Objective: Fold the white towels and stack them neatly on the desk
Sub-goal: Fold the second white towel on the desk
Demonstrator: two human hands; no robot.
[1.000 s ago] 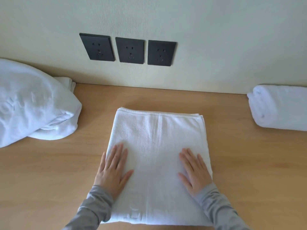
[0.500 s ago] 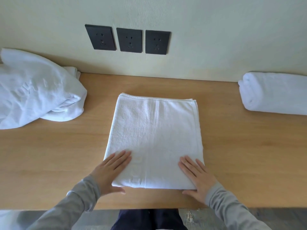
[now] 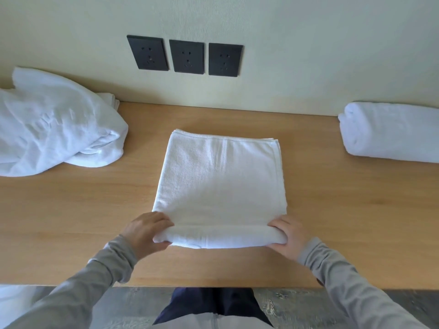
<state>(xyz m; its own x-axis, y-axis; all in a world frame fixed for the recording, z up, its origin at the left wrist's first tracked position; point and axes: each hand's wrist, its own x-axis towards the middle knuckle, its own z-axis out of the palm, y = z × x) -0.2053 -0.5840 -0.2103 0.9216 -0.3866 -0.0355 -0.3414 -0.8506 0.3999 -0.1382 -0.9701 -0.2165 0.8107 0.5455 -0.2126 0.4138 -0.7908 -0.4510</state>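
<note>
Near the front of the tabletop [image 3: 83, 222], the turned-up near edge of the folded towel [image 3: 221, 181] is held at both ends: the left grip [image 3: 145, 233] and the right grip [image 3: 288, 236] are each curled round it. The rest is laid flat, mid-tabletop. Farther back, a crumpled towel [image 3: 54, 124] is seen left and a rolled towel [image 3: 392, 134] right.

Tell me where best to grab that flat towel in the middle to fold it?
Grip the towel by the two corners of its near edge, coming from the front of the desk. It lies flat with that edge nearest; the left hand and right hand grip its ends.
</note>
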